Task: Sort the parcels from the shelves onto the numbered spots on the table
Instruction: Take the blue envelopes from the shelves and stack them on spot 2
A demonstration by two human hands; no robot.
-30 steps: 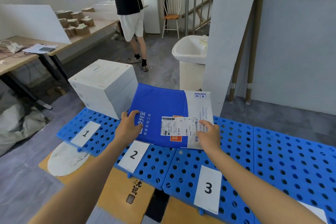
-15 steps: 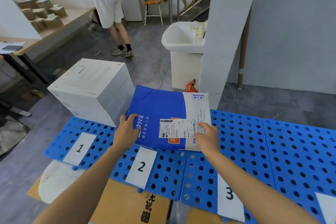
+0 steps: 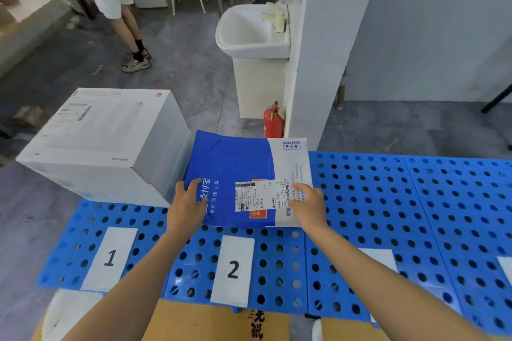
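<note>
Behind label 2 [image 3: 232,270], blue parcel [image 3: 235,163] crosswise, white end rightward, tight in left hand [image 3: 188,205] and right hand [image 3: 309,206].

Left hand [image 3: 187,209] and right hand [image 3: 310,209] are bare; forearms bare too (as far as the view reaches).
</note>
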